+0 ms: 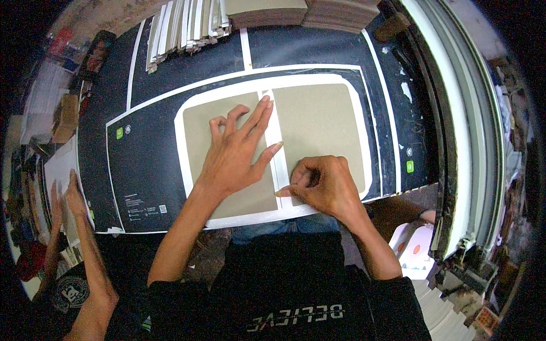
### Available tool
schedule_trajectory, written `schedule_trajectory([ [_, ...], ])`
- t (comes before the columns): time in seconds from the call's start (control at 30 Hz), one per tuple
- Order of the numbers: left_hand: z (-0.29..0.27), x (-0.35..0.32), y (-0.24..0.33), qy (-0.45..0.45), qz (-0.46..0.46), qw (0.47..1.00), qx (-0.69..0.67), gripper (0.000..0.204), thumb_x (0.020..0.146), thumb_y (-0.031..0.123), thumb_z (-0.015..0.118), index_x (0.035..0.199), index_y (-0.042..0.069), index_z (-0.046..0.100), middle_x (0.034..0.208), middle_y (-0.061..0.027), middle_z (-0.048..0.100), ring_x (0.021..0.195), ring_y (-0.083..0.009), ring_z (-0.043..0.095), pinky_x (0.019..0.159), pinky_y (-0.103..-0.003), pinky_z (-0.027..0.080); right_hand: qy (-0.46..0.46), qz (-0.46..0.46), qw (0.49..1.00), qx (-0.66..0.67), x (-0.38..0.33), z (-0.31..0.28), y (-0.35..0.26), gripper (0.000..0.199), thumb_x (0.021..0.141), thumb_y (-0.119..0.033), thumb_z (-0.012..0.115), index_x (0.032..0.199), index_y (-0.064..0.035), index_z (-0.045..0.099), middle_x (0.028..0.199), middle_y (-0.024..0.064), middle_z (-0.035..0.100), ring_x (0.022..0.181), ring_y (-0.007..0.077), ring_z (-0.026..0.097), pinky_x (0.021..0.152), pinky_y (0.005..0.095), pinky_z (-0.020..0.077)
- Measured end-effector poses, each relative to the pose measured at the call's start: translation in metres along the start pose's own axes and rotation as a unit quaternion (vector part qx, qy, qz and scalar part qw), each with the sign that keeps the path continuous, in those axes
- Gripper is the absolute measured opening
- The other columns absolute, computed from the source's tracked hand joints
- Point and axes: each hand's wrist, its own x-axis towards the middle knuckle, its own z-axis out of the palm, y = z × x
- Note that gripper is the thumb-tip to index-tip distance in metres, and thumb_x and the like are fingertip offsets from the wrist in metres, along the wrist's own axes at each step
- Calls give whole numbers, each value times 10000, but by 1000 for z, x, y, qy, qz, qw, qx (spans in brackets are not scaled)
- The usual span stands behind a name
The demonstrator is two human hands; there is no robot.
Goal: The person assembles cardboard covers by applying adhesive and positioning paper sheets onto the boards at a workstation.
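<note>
Two greyish-brown boards with rounded outer corners, a left board (199, 133) and a right board (324, 116), lie side by side on a white-bordered sheet (365, 142). Between them runs a narrow light strip (277, 125) from far to near. My left hand (232, 156) rests spread over the left board, its forefinger and middle finger reaching the strip's far end and its thumb across the strip. Over the near part of the right board, my right hand (330, 184) is curled, thumb tip touching the strip's near part. Whatever its bent fingers hold is hidden.
Beneath the boards is a dark table covering (148, 165) with white lines. Stacked card strips (185, 28) and board stacks (267, 12) stand along the far edge. A pale metal frame (449, 113) rises at right. Another person's hands (71, 196) work at the left.
</note>
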Motion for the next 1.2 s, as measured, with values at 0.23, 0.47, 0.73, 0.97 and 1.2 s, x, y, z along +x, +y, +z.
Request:
schedule_trajectory([
  [0.23, -2, 2, -1, -3, 6, 999, 32, 749, 980, 411, 561, 1599, 94, 286, 1680, -32, 267, 1322, -343, 406, 1074, -534, 278, -21, -25, 999, -40, -3, -4, -2, 379, 692, -295, 931, 754, -44, 654, 661, 91, 670, 619, 225, 680, 615, 372, 540],
  [0.47, -2, 1, 1, 1, 6, 1000, 26, 745, 977, 409, 580, 1589, 84, 306, 1672, -52, 279, 1317, -339, 408, 1069, -536, 282, 11, -27, 995, -91, -4, 3, -9, 409, 637, -261, 968, 756, -34, 650, 641, 55, 638, 576, 153, 611, 540, 313, 491],
  [0.73, 0, -1, 0, 16, 12, 1000, 18, 743, 971, 400, 590, 1577, 68, 318, 1662, -72, 300, 1316, -339, 406, 1063, -541, 285, -2, -8, 996, -89, -3, 4, -8, 409, 613, -254, 974, 752, -38, 655, 653, 62, 652, 595, 154, 624, 563, 315, 500],
  [0.97, -5, 0, 2, 10, 12, 1000, 9, 744, 970, 383, 591, 1577, 60, 309, 1662, -76, 299, 1311, -347, 410, 1059, -545, 287, 21, -21, 996, -89, -4, 5, -5, 402, 604, -242, 977, 729, -43, 650, 632, 59, 651, 577, 162, 623, 549, 322, 490],
  [1.2, -5, 1, 3, -2, 14, 1000, 15, 744, 988, 385, 555, 1594, 59, 270, 1678, -75, 265, 1310, -364, 410, 1076, -557, 275, 49, -46, 991, -119, -3, 10, 3, 435, 574, -281, 982, 712, -47, 642, 632, 82, 668, 565, 214, 653, 565, 349, 505],
])
